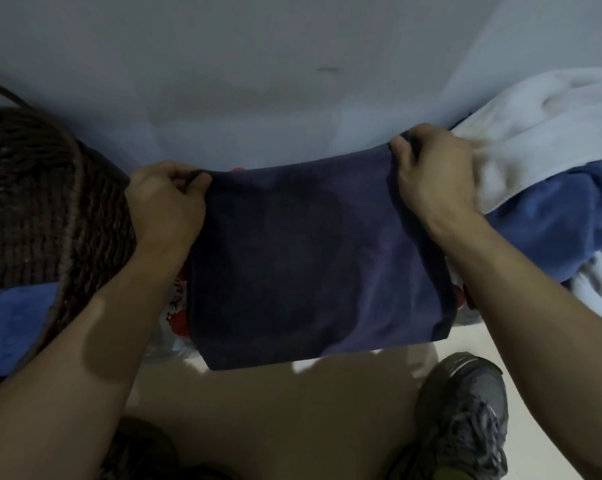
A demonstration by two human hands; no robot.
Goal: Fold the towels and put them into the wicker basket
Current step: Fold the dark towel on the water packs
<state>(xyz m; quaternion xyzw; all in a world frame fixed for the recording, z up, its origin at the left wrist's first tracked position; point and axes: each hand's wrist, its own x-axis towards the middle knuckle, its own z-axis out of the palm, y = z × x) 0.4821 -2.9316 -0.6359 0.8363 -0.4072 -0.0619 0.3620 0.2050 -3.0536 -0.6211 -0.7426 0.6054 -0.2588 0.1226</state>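
A dark navy towel (310, 258) hangs folded in front of me, stretched between both hands. My left hand (164, 199) pinches its top left corner. My right hand (434, 174) pinches its top right corner, slightly higher. The dark brown wicker basket (40, 202) stands at the left, close beside my left hand; a blue cloth (12, 323) shows at its lower edge. To the right lies a heap of towels: a white towel (548, 133) on top and a blue towel (552, 223) under it.
A pale wall (258, 81) rises right behind the towel. A red and white patterned item (176, 306) peeks out behind the towel's left edge. Beige floor (275, 410) lies below, with my grey shoe (465, 417) at the lower right.
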